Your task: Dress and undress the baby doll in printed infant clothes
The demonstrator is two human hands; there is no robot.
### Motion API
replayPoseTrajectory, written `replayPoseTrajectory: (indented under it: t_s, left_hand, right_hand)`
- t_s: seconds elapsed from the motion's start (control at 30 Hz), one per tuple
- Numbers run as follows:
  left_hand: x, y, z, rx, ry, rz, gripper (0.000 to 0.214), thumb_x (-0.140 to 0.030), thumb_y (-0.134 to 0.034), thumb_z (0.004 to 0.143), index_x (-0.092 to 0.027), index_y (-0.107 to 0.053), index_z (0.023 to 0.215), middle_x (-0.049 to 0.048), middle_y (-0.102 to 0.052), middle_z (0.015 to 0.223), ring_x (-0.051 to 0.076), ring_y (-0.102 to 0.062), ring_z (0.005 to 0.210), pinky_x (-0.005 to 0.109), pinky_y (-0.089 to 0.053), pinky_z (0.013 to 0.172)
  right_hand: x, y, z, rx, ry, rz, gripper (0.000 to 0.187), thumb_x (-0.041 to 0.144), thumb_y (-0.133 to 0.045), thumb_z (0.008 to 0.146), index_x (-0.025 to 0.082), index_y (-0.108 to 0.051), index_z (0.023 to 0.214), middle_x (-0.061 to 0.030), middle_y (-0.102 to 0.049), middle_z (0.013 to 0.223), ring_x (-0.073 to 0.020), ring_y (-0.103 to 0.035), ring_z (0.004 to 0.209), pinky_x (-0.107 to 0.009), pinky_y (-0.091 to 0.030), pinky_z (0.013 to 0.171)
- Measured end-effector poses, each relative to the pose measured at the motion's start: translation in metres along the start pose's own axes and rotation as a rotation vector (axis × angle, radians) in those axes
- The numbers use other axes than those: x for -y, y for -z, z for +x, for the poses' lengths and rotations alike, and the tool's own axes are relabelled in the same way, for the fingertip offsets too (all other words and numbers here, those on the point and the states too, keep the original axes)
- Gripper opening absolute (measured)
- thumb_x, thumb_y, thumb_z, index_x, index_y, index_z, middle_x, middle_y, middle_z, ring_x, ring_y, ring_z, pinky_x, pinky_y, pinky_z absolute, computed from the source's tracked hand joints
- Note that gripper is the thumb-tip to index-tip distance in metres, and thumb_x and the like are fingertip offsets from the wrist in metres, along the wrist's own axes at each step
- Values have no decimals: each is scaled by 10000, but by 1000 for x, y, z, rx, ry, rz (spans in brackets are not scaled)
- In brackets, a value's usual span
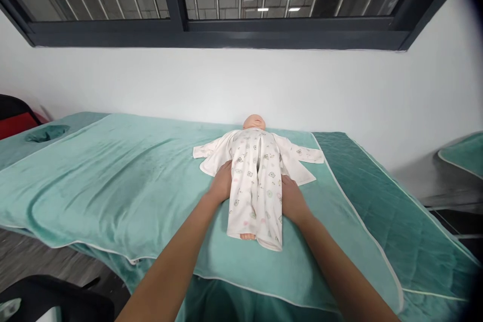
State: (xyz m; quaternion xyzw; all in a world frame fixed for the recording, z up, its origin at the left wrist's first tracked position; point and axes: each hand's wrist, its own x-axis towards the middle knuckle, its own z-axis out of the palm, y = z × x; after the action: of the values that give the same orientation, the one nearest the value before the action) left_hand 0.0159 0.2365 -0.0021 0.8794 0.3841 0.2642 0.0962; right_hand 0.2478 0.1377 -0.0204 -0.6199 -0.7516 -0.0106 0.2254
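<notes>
A baby doll [254,121] lies on its back, head toward the wall, in a white long-sleeved baby top [306,155] with its sleeves spread to both sides. White printed baby trousers [268,188] cover its middle and legs, and a bit of one foot shows at the left hem. My left hand [221,182] is closed at the trousers' left edge, its fingertips tucked behind the cloth. At the opposite edge, my right hand [293,198] is closed on the trousers too, its fingertips hidden by the fabric.
A light green sheet [113,176] covers the bed, with a darker quilted cover [381,201] on the right. Toward the left end is a face hole [47,133]. The wall [169,83] and window frame [226,35] stand behind. A black object [56,297] is at lower left.
</notes>
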Motion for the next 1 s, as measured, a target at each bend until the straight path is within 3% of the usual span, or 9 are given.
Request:
replayPoseTrajectory:
  t_s: [0.17, 0.4, 0.67, 0.83, 1.0]
  left_hand:
    - [-2, 1, -2, 30, 15, 29, 457, -388, -607, 862, -174, -592, 1266, 150, -620, 1255, 332, -551, 1184, 468, -455, 992]
    - [-7, 1, -16, 24, 6, -28, 549, -425, -581, 884, -189, -491, 1370, 161, -561, 1330, 328, -530, 1197, 473, -444, 994]
    - [-12, 0, -26, -17, -32, 12, 467, -384, -579, 875, -165, -533, 1285, 170, -600, 1186, 327, -571, 1082, 469, -461, 912]
    - [-12, -2, -23, -5, 13, 6, 543, -390, -618, 844, -195, -496, 1337, 164, -587, 1251, 332, -562, 1137, 479, -459, 949]
    - [-17, 3, -23, -4, 34, -9, 587, -373, -616, 837, -205, -469, 1380, 168, -528, 1385, 335, -530, 1225, 481, -440, 1010]
  right_hand:
    - [7, 2, -1, 14, -70, -67, 232, 225, -496, 933, 165, -650, 1095, -123, -605, 1133, -251, -526, 1044, -332, -381, 870]
    - [9, 5, -2, 26, -91, -86, 214, 208, -461, 950, 169, -648, 1047, -106, -615, 1089, -240, -522, 1015, -322, -377, 855]
    - [8, 6, 0, 55, -109, -30, 273, 267, -455, 958, 183, -629, 1152, -121, -589, 1209, -254, -502, 1117, -346, -363, 931]
    - [9, 4, 8, 35, -117, 15, 341, 265, -476, 945, 180, -585, 1257, -122, -612, 1146, -258, -513, 1107, -355, -368, 948]
    - [11, 2, 11, -24, -103, 83, 309, 249, -467, 931, 152, -603, 1191, -132, -623, 1113, -263, -539, 1068, -375, -397, 958]
